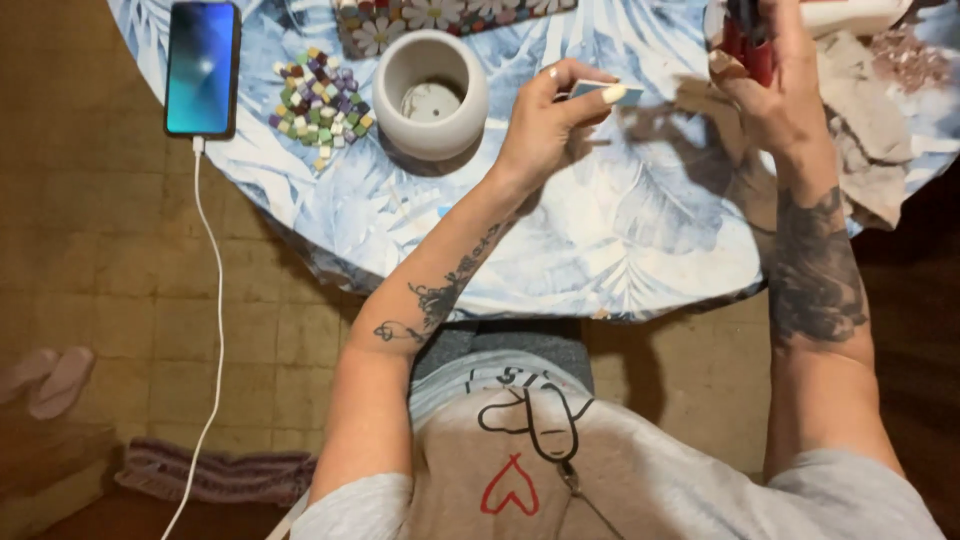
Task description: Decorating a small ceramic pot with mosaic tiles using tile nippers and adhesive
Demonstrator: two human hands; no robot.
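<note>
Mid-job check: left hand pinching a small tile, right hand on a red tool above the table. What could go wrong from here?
1. The small pale tile sits only between fingertips of the left hand; it could slip and drop.
2. The phone lies at the table edge with its white cable hanging to the floor; a snag might pull it off.
3. The right hand holds the red tool close to the fingers; a pinch is possible.

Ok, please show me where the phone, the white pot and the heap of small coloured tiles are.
phone (202,67): head view, middle of its lit screen.
white pot (432,135): head view, front of its outer wall.
heap of small coloured tiles (320,100): head view, centre of the heap.
</note>
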